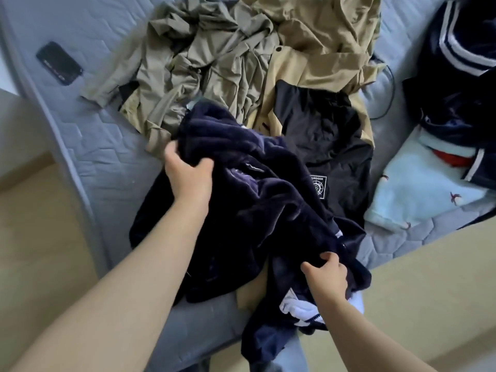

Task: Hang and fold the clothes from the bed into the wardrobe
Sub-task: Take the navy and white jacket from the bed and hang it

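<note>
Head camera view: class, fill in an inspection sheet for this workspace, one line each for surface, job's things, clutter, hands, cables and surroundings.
Surface: grey quilted mattress, bare where it shows.
Job's things: dark navy fleece garment in front; olive jacket, tan jacket and black jacket heaped behind it; navy striped garment at far right.
Clutter: black phone near the mattress's left edge; light blue blanket at right.
Grippers: left hand and right hand both grip the dark navy fleece garment.
Cables: thin black cable beside the tan jacket.
Surroundings: pale floor left of the mattress; wardrobe not seen.
</note>
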`<state>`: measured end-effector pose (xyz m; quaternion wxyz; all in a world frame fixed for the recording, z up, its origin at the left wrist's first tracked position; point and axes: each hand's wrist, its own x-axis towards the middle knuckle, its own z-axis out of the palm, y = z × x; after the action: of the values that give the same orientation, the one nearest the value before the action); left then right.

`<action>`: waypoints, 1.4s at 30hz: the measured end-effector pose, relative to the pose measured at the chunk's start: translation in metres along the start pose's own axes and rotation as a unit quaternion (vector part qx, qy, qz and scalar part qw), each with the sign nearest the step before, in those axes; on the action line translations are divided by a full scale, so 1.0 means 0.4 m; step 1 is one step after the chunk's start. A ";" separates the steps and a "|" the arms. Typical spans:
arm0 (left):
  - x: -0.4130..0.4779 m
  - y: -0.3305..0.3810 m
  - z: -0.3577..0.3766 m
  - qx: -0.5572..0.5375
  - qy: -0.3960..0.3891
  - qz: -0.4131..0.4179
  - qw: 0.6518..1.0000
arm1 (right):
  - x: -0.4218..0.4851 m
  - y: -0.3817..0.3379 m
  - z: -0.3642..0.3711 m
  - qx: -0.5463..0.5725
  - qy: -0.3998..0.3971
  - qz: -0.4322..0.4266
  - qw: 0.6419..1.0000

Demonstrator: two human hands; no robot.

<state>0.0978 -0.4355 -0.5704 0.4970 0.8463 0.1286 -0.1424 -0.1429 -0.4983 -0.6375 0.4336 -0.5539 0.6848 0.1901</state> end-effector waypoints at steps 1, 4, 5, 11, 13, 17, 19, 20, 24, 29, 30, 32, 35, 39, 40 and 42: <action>-0.031 -0.045 0.015 0.089 -0.016 0.025 0.996 | 0.005 0.011 0.006 -0.008 -0.012 0.003 1.000; -0.130 -0.187 0.053 0.206 -0.093 0.022 0.974 | 0.022 0.045 0.025 -0.034 -0.044 -0.015 0.998; -0.165 -0.230 0.062 0.240 -0.112 0.013 0.964 | 0.028 0.057 0.034 -0.049 -0.051 -0.022 0.997; -0.267 -0.386 0.084 0.397 -0.262 0.045 0.879 | 0.046 0.108 0.098 -0.188 -0.077 -0.068 0.977; -0.249 -0.402 0.088 0.409 -0.281 0.070 0.865 | 0.056 0.107 0.120 -0.232 -0.072 -0.068 0.968; -0.186 -0.404 0.075 0.400 -0.303 0.072 0.862 | 0.062 0.102 0.135 -0.220 -0.002 -0.088 0.971; -0.164 -0.395 0.069 0.388 -0.327 0.054 0.860 | 0.068 0.113 0.117 -0.138 0.012 -0.093 0.986; -0.158 -0.387 0.065 0.386 -0.342 0.043 0.856 | 0.061 0.109 0.103 -0.066 0.016 -0.081 0.994; -0.168 -0.333 0.055 0.381 -0.406 -0.018 0.831 | 0.004 0.055 0.055 0.093 0.055 -0.019 0.994; -0.231 -0.210 0.011 0.309 -0.532 -0.063 0.786 | -0.100 -0.092 -0.041 0.286 0.010 -0.009 0.958; -0.243 -0.177 -0.002 0.295 -0.547 -0.057 0.781 | -0.122 -0.126 -0.072 0.310 -0.001 -0.026 0.950; -0.262 -0.122 -0.023 0.258 -0.559 -0.053 0.786 | -0.160 -0.188 -0.128 0.355 -0.025 -0.064 0.933; -0.297 -0.036 -0.058 0.237 -0.578 -0.034 0.780 | -0.231 -0.276 -0.212 0.379 -0.062 -0.104 0.918; -0.347 0.068 -0.086 0.127 -0.522 0.023 0.843 | -0.343 -0.414 -0.323 0.427 -0.102 -0.168 0.883; -0.354 0.102 -0.089 0.081 -0.465 0.014 0.881 | -0.373 -0.452 -0.353 0.443 -0.107 -0.183 0.871; -0.357 0.187 -0.098 -0.009 -0.368 -0.019 0.930 | -0.444 -0.521 -0.420 0.470 -0.117 -0.213 0.849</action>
<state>-0.0031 -0.4473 -0.4392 0.5140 0.7276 -0.0456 -0.4519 -0.0129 -0.5828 -0.3561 0.7487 -0.3903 0.5016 -0.1882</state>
